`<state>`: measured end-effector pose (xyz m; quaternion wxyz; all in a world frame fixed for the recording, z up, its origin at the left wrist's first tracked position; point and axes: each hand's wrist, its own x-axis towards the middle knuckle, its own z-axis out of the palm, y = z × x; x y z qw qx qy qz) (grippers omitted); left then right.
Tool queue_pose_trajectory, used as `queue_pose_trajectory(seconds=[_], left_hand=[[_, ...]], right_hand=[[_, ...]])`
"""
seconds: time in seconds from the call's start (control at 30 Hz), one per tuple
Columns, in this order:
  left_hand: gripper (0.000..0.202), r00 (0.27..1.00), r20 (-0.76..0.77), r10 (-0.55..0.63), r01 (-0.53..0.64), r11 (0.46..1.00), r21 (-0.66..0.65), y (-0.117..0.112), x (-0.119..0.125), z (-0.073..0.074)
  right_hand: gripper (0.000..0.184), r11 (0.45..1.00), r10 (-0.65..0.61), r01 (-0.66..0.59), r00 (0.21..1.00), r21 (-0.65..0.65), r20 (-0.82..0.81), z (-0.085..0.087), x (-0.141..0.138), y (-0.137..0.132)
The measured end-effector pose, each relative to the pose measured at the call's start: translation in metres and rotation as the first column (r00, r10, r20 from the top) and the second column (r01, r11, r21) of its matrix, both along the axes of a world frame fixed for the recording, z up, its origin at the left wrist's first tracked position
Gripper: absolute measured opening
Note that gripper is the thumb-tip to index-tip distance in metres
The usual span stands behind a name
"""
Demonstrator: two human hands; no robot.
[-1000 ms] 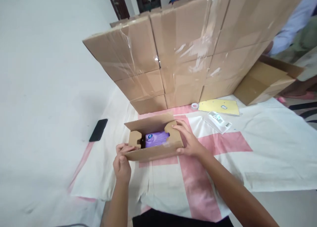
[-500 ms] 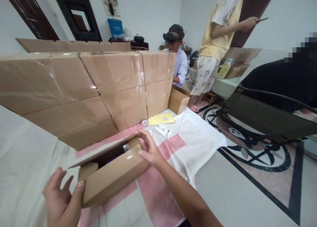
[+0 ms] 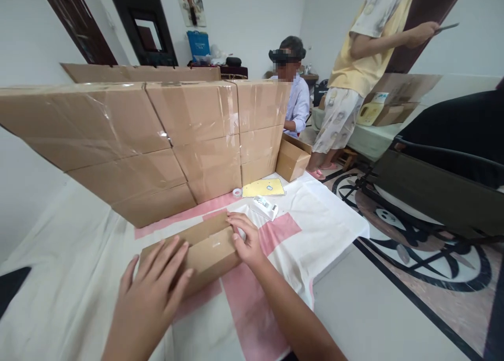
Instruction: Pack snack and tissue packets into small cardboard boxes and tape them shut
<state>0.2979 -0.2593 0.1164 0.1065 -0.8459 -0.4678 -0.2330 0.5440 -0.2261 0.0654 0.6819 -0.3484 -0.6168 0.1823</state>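
Note:
A long brown cardboard box (image 3: 212,256) lies on the pink and white cloth in front of me. Its top flap is folded most of the way down, and the contents are hidden. My left hand (image 3: 151,285) rests on the box's left part with fingers outstretched and spread over the flap. At the right end, my right hand (image 3: 247,240) grips the corner, thumb on the near side and fingers at the flap's edge. Beyond the box are a small white packet (image 3: 265,207), a yellow sheet (image 3: 255,188) and a roll of tape (image 3: 237,192).
Taped cardboard boxes (image 3: 200,114) form a wall behind the work area, with an open carton (image 3: 293,158) at its right end. A person in a light shirt (image 3: 298,101) is behind it. Another person in yellow (image 3: 356,61) stands near a dark folding chair (image 3: 437,187).
The raised flap has come down over the box opening. My left hand has moved from the box's left end onto its top. The right hand stays at the right end.

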Motion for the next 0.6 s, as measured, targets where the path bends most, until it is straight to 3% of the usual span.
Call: queue_pose_trajectory(seconds=[0.13,0.27,0.33,0.43,0.6], left_hand=[[0.065,0.991,-0.13,-0.007,0.011,0.999,0.031,-0.001,0.029,-0.007],[0.066,0.98,-0.183,0.073,-0.088,0.993,-0.078,-0.001,0.031,-0.018],[0.067,0.976,-0.193,0.099,-0.122,0.986,-0.114,-0.001,0.029,-0.02],[0.068,0.975,-0.197,0.097,-0.123,0.985,-0.123,-0.001,0.026,-0.021],[0.069,0.98,-0.188,0.069,-0.085,0.994,-0.074,-0.001,0.022,-0.024]], right_hand=[[0.032,1.0,0.001,-0.001,0.999,-0.008,0.032,0.0,0.006,-0.005],[0.025,0.974,-0.141,0.191,0.933,-0.124,0.331,0.004,0.059,-0.005],[0.023,0.916,-0.228,0.337,0.883,-0.217,0.41,0.006,0.099,0.001],[0.037,0.758,-0.301,0.463,0.873,-0.46,0.383,0.006,0.152,0.016],[0.053,0.602,-0.149,0.356,0.929,-0.715,0.338,0.001,0.187,0.04]])
